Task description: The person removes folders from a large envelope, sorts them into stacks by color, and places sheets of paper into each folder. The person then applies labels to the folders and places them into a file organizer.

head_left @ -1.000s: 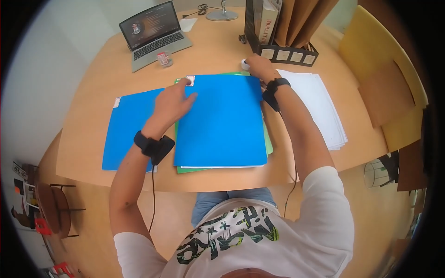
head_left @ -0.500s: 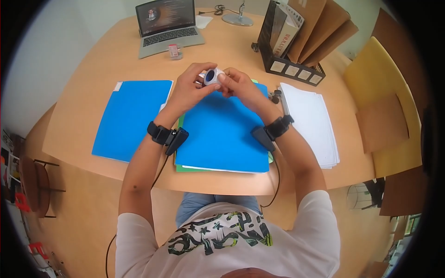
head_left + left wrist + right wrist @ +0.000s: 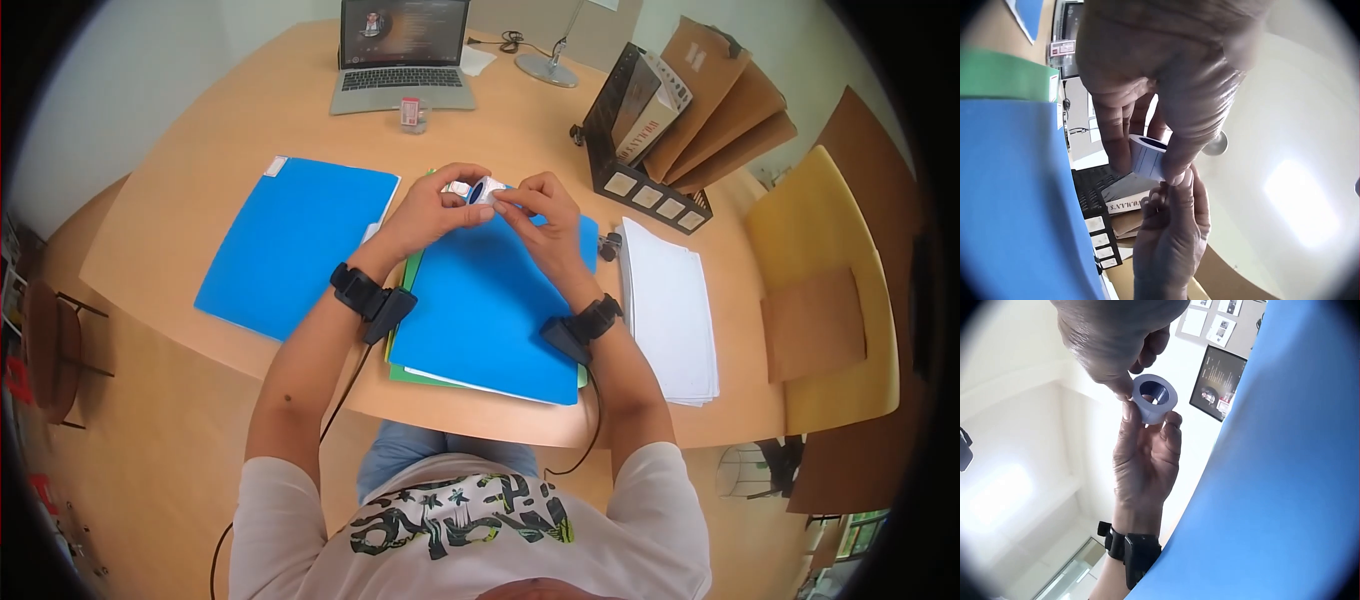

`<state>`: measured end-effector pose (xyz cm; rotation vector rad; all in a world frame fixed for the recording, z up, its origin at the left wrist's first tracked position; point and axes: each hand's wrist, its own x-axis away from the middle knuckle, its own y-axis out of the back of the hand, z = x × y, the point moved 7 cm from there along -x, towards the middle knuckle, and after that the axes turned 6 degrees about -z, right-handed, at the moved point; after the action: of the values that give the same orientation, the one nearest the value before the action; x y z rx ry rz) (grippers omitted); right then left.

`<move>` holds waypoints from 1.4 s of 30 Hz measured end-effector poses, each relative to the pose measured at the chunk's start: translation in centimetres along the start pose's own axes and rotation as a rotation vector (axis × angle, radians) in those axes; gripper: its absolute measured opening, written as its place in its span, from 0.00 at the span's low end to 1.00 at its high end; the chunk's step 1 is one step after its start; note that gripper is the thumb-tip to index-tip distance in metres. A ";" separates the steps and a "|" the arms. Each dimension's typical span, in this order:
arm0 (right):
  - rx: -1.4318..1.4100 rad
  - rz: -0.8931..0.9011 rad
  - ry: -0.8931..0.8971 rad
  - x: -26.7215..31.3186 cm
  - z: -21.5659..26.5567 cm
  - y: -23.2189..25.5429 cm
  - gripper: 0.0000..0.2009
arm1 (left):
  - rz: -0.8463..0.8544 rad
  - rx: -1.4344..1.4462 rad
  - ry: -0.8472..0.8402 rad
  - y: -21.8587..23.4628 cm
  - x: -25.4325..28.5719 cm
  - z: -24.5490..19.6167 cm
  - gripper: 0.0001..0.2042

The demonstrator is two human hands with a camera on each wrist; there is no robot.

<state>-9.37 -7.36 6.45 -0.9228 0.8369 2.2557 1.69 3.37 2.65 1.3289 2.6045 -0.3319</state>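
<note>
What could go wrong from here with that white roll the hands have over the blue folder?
The white roll could slip, since the left hand holds it only between thumb and fingers; it might drop onto the blue folder.
If the right hand, fingertips at the roll, pulls a piece off, it may tear or stick to them.
The blue folder lies unevenly over a green folder, so a bump might shift it.

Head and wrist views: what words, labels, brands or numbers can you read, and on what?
White book's spine: "...AN'S"; rest unclear.
Black-green shirt print: stylised, unreadable.
Silver laptop screen: too small.
Small clear box's red-white label: too small.
Black tray's white labels: too blurred.
Left blue folder's white label: too small.
White paper roll: none readable.
</note>
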 end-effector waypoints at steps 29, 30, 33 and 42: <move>0.039 0.776 -0.619 -0.3 -9.1 -6.1 0.18 | -0.411 -0.160 0.223 3.2 -0.3 5.3 0.19; -0.070 0.740 -0.654 0.1 -9.6 -5.8 0.20 | -0.425 -0.224 0.180 3.3 -0.7 5.8 0.20; -0.374 0.662 -0.666 0.1 -8.7 -5.0 0.23 | -0.396 -0.328 0.061 3.2 -1.1 5.6 0.21; -0.534 0.489 -0.804 0.3 -6.3 -4.0 0.23 | -0.196 -0.551 -0.161 1.0 0.0 2.5 0.26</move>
<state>-4.31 -9.17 1.30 0.0861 0.0812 2.9888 2.68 3.17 0.13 0.8283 2.4357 0.2331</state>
